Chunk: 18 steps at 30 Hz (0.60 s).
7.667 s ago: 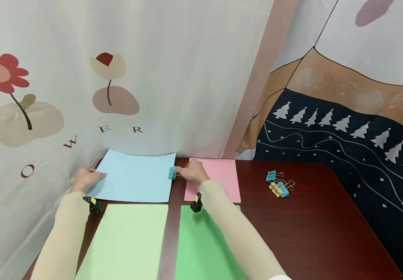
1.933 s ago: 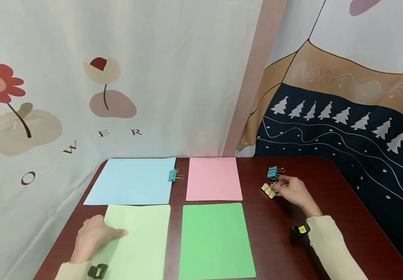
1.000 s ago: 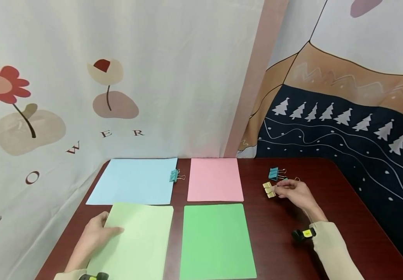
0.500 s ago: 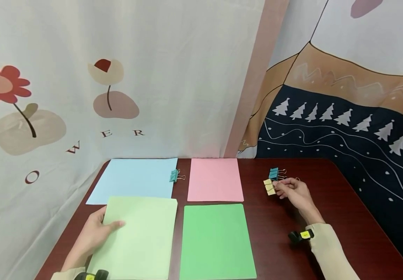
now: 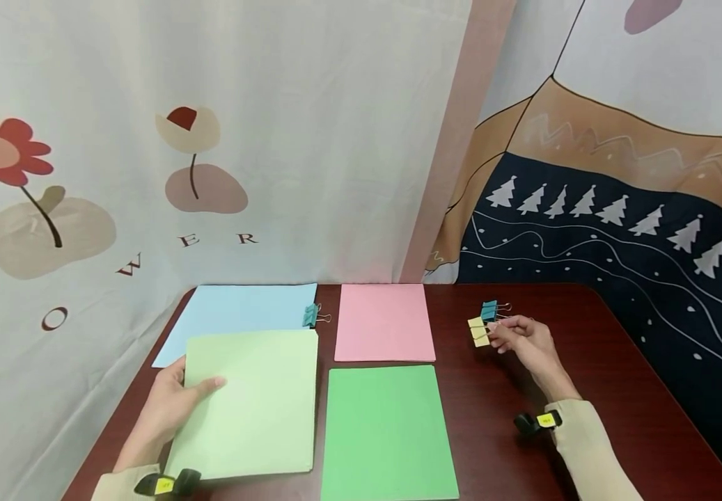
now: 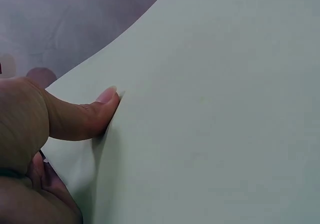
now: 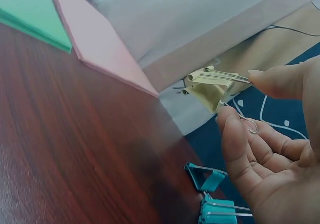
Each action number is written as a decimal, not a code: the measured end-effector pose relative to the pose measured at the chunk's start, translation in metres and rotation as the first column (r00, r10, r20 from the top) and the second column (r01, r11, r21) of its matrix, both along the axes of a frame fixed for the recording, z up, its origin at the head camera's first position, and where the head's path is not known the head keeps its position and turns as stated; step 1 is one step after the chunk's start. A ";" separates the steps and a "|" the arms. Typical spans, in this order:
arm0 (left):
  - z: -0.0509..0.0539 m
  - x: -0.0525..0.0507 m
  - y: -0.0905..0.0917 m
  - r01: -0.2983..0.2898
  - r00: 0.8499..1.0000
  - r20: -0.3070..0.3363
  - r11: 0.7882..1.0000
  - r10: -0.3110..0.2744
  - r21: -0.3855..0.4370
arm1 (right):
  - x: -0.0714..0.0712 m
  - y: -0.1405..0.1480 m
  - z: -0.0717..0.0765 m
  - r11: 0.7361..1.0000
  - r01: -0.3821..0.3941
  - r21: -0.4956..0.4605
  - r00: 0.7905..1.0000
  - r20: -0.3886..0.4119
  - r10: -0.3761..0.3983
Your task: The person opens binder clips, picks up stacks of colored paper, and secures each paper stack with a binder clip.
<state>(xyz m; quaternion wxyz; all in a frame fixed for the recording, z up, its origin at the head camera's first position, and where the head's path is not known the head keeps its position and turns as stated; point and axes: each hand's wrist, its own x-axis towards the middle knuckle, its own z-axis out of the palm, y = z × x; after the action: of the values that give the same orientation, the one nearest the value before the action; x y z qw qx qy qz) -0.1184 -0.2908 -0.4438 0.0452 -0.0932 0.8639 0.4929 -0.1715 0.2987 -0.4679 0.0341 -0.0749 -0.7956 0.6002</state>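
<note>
Pale green paper [image 5: 254, 410] held at left; yellow clip [image 5: 477, 332] pinched at right.
Near: paper's left edge is gripped by the left hand [image 5: 169, 403], thumb on top; a table [image 5: 492, 438] strip is seen between it and the green paper [image 5: 388, 431]. Farther: clip handles are squeezed by the right hand [image 5: 526, 344], clip body just past the fingertips; teal clips [image 5: 489, 309] beyond.

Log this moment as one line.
left hand: grips pale green paper | right hand: pinches yellow clip by its handles | blue paper: teal clip on right edge
</note>
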 end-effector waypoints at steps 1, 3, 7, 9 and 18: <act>0.001 -0.001 0.002 -0.001 1.000 -0.007 1.000 0.002 0.008 | 0.001 -0.001 0.001 1.000 0.000 -0.014 1.000 -0.014 0.000; 0.004 -0.004 0.008 -0.004 1.000 -0.023 1.000 0.004 0.014 | 0.002 -0.003 0.003 0.999 -0.005 -0.034 0.999 -0.037 0.003; 0.009 -0.012 0.018 0.011 0.997 -0.071 0.999 -0.009 0.030 | 0.004 -0.007 0.006 0.998 -0.014 -0.054 0.998 -0.067 0.011; 0.012 -0.016 0.023 0.025 0.995 -0.098 0.999 -0.021 0.038 | 0.004 -0.010 0.007 0.998 -0.016 -0.058 0.997 -0.083 0.011; 0.019 -0.034 0.046 0.055 0.990 -0.137 0.993 -0.040 0.107 | 0.005 -0.021 0.009 0.997 -0.016 -0.081 0.991 -0.132 0.005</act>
<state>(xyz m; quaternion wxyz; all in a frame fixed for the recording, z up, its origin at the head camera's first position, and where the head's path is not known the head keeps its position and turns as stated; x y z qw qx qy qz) -0.1520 -0.2451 -0.4245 0.0037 -0.0364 0.8383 0.5440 -0.1670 0.2778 -0.4592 0.0802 -0.0321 -0.7666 0.6363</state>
